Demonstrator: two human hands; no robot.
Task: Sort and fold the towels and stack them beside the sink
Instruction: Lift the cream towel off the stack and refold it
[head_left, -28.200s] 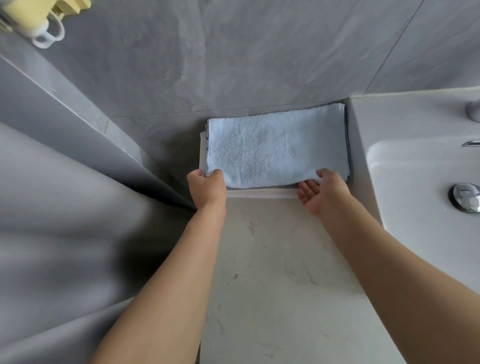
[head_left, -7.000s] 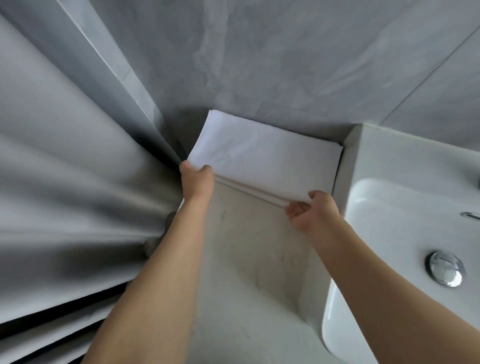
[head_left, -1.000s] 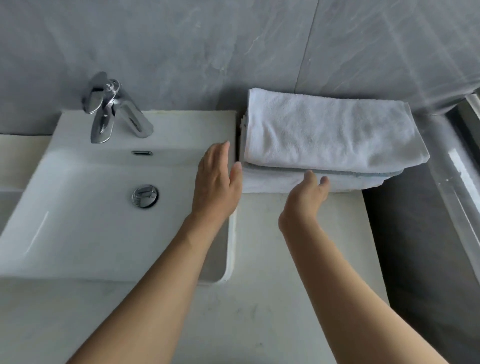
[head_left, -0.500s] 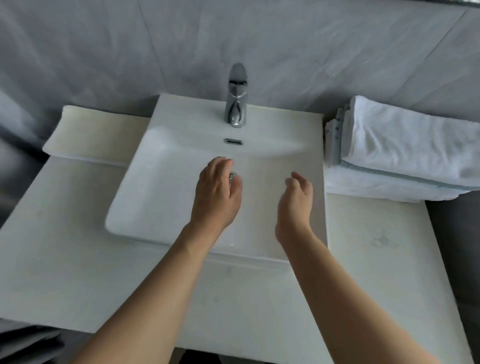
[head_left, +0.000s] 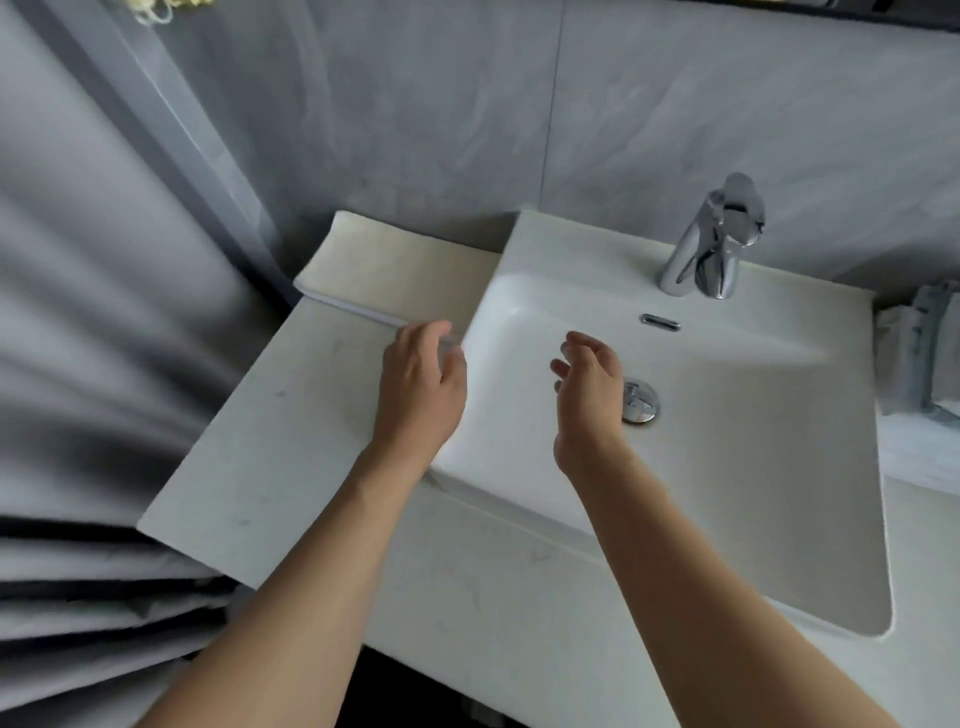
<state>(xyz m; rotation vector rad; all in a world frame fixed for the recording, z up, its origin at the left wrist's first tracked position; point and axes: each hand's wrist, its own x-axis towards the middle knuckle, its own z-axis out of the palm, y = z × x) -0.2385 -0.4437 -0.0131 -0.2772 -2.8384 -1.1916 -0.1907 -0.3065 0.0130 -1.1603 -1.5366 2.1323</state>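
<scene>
From the head camera, your left hand (head_left: 422, 384) hangs over the left rim of the white sink (head_left: 769, 467), its fingers loosely curled and holding nothing. Your right hand (head_left: 589, 395) hovers above the basin, fingers relaxed and slightly spread, also holding nothing, just left of the chrome drain plug (head_left: 641, 401). The cream folded towel (head_left: 395, 270) lies flat on the worktop (head_left: 270, 457) to the left of the sink, against the grey wall, just beyond your left fingertips; whether they touch it you cannot tell. The stack of folded towels (head_left: 919, 353) sits on the far side of the sink at the right edge of the view, only partly visible. The chrome faucet (head_left: 714, 244) stands upright on the back ledge of the sink. A grey curtain (head_left: 104, 364) fills the left side.
</scene>
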